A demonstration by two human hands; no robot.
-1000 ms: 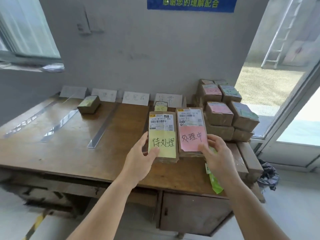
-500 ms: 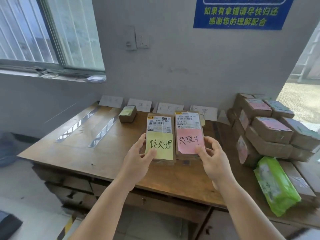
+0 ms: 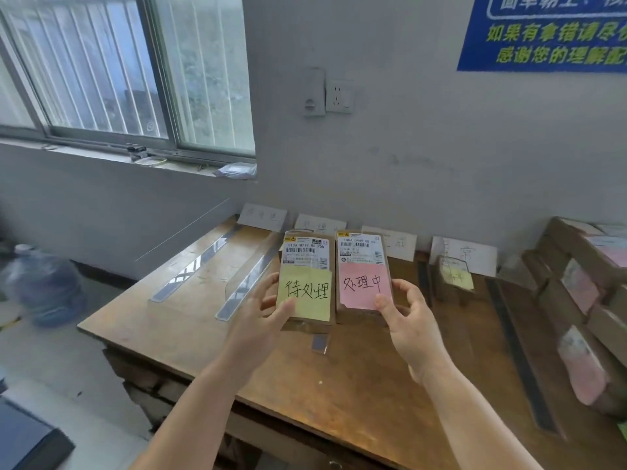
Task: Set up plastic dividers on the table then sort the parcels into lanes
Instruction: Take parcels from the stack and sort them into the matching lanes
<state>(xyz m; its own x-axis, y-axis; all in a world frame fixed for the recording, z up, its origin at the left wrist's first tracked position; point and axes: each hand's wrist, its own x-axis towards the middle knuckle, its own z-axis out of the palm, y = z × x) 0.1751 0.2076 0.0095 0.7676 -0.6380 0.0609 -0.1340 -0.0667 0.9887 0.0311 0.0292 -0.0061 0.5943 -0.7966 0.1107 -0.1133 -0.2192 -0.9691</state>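
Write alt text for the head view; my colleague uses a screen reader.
Each hand holds a parcel over a wooden table: left hand on the yellow-note parcel, right hand on the pink-note parcel. Clear dividers lie behind.

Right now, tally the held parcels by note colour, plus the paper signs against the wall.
Yellow-note parcel: 1
Pink-note parcel: 1
Signs: 4
Total: 6

Left hand (image 3: 263, 312) grips yellow-note parcel (image 3: 305, 279); right hand (image 3: 409, 320) grips pink-note parcel (image 3: 363, 273). Both parcels held side by side above desk (image 3: 356, 385). Two clear dividers (image 3: 200, 264) left of parcels. Parcel stack (image 3: 583, 300) right of parcels.
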